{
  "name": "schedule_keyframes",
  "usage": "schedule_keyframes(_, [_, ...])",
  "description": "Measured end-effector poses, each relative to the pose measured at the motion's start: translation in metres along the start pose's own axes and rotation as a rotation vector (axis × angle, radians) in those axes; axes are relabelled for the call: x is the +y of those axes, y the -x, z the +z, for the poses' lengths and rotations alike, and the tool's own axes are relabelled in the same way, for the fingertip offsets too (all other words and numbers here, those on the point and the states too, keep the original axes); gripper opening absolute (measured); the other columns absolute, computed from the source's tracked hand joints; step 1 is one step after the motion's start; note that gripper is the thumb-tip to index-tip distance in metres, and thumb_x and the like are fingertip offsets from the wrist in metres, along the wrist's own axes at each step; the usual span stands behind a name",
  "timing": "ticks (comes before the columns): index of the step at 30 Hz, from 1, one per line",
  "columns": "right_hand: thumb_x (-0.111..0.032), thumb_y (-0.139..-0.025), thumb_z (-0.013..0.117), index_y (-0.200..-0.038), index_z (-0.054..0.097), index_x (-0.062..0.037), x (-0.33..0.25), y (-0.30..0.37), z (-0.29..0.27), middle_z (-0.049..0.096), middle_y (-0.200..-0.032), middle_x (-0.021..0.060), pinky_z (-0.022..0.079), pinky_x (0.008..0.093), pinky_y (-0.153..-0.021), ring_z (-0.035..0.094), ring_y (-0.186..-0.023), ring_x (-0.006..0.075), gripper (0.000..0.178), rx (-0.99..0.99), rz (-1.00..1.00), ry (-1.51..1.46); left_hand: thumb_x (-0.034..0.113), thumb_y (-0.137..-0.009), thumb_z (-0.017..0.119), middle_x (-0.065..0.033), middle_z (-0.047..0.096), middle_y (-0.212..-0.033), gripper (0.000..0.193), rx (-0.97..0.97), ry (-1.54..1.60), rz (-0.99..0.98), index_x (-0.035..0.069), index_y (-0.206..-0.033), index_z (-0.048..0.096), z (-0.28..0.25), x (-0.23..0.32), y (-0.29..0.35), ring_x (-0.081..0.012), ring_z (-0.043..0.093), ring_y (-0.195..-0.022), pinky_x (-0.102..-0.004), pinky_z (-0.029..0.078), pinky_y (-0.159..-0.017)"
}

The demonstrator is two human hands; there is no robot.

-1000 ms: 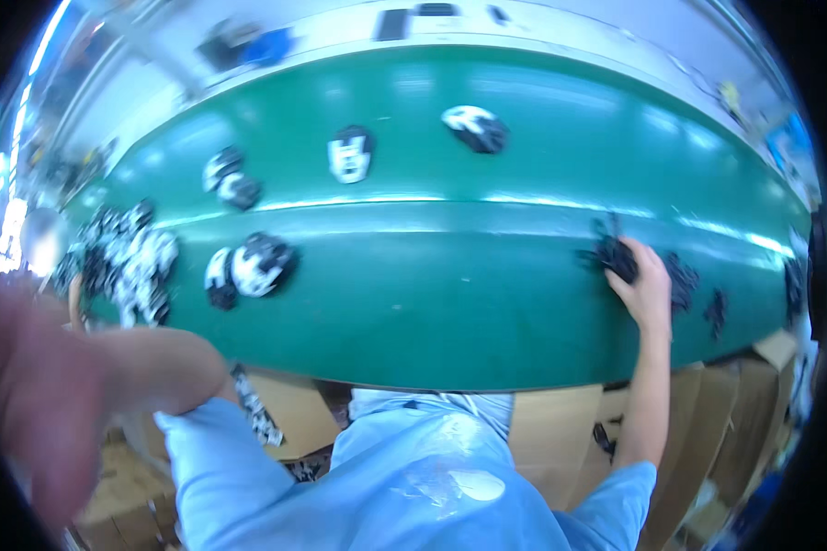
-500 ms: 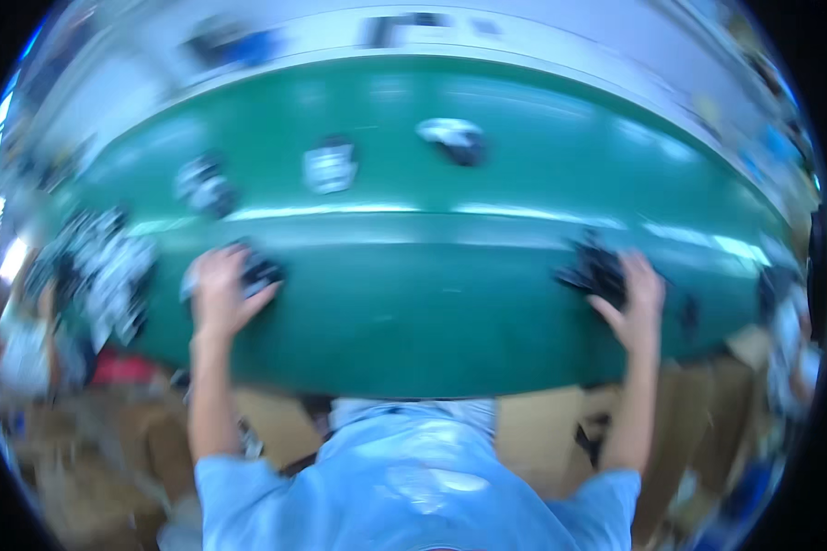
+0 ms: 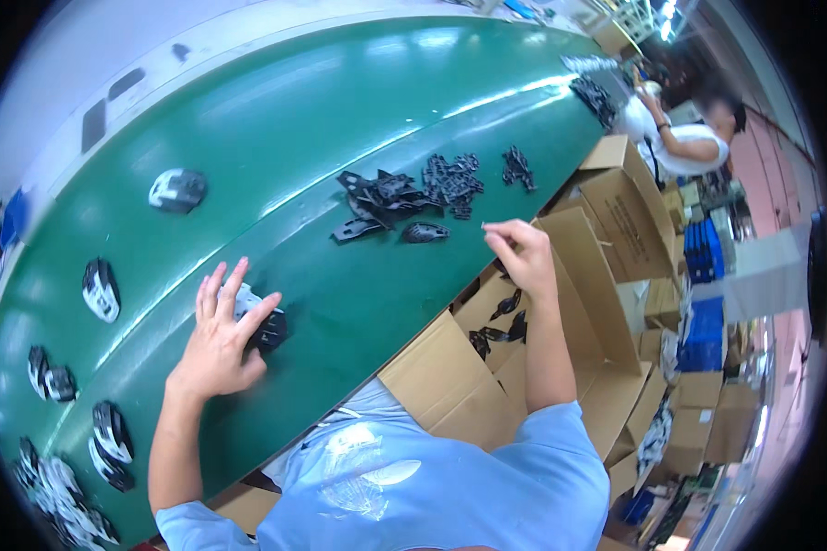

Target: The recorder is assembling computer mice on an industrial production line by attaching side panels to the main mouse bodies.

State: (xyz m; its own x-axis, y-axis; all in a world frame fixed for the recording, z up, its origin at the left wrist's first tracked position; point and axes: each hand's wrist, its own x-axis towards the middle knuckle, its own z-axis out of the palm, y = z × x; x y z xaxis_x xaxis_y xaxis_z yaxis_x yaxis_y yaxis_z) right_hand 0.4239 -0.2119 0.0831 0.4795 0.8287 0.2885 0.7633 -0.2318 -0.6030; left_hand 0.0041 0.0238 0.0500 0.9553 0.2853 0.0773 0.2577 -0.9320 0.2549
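Note:
My left hand (image 3: 213,344) lies over a black and white computer mouse shell (image 3: 268,329) on the green table, fingers spread and partly covering it. My right hand (image 3: 526,262) hovers by the table's front edge, above an open carton. Its thumb and forefinger are pinched together; whether something tiny is between them I cannot make out. Left of that hand, apart from it, lie a single black mouse shell (image 3: 425,232) and a heap of black plastic shells (image 3: 381,197). Smaller black parts (image 3: 452,182) are piled beside the heap.
The carton (image 3: 588,294) at the table edge holds some black parts (image 3: 505,308). More black and white shells (image 3: 176,190) stand in a spaced row to the left, with a pile (image 3: 60,496) at the near left corner. Another person (image 3: 685,138) sits at the far right.
The view has swung to the right, bringing cartons and the other person into sight. My right hand has come off the black parts and moved to the table edge. My left hand stays at its shell.

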Motion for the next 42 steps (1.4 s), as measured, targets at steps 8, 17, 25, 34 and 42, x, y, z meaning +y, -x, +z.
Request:
schedule_keyframes(8, [-0.036, -0.089, 0.079, -0.098, 0.081, -0.0079, 0.055, -0.113, 0.057, 0.079, -0.094, 0.0116, 0.058, 0.0386, -0.075, 0.075, -0.083, 0.0284, 0.029, 0.022, -0.002, 0.332, 0.017, -0.074, 0.075, -0.0283, 0.040, -0.157, 0.046, 0.307, 0.224, -0.184, 0.005, -0.116, 0.061, 0.060, 0.012, -0.034, -0.0527, 0.030, -0.148, -0.0641, 0.023, -0.122])
schedule_keyframes(17, [-0.045, -0.083, 0.080, -0.094, 0.082, -0.0123, 0.049, -0.132, 0.088, 0.078, -0.087, 0.0102, 0.060, 0.0406, -0.080, 0.076, -0.084, 0.0300, 0.034, -0.161, 0.195, 0.361, 0.035, -0.076, 0.087, -0.0308, 0.044, -0.148, 0.091, 0.333, -0.053, -0.601, -0.007, -0.145, 0.042, 0.047, 0.004, 0.002, -0.0506, 0.042, -0.133, -0.0569, 0.032, -0.115])
schedule_keyframes(25, [-0.002, -0.087, 0.080, -0.093, 0.069, 0.0019, -0.018, -0.055, 0.054, 0.064, -0.082, -0.0030, 0.041, 0.0208, -0.062, 0.050, -0.069, 0.0031, 0.013, 0.018, 0.037, -0.293, 0.034, -0.083, 0.077, -0.0282, 0.058, -0.127, 0.069, 0.282, -0.108, -0.717, -0.011, -0.129, 0.053, 0.024, -0.028, 0.012, -0.0457, 0.053, -0.117, -0.0527, 0.040, -0.107])
schedule_keyframes(34, [0.002, -0.078, 0.084, -0.091, 0.073, -0.0049, -0.108, 0.021, 0.156, 0.064, -0.082, -0.0012, 0.029, 0.0217, -0.052, 0.041, -0.062, 0.0023, 0.018, -0.375, -0.082, -0.779, 0.025, -0.082, 0.081, -0.0255, 0.061, -0.120, 0.063, 0.584, -0.190, -0.602, -0.008, -0.128, 0.054, 0.057, -0.034, 0.021, -0.0430, 0.055, -0.113, -0.0518, 0.043, -0.101])
schedule_keyframes(42, [0.004, -0.092, 0.075, -0.106, 0.068, 0.0024, -0.164, 0.039, 0.197, 0.066, -0.090, -0.0005, 0.045, 0.0175, -0.065, 0.057, -0.074, 0.0010, 0.016, -0.391, 0.319, -1.340, 0.043, -0.106, 0.056, -0.0101, 0.062, -0.129, 0.061, 0.723, 1.290, -0.516, -0.002, -0.146, 0.045, 0.074, 0.026, -0.015, -0.0167, 0.060, -0.119, -0.0316, 0.048, -0.098])
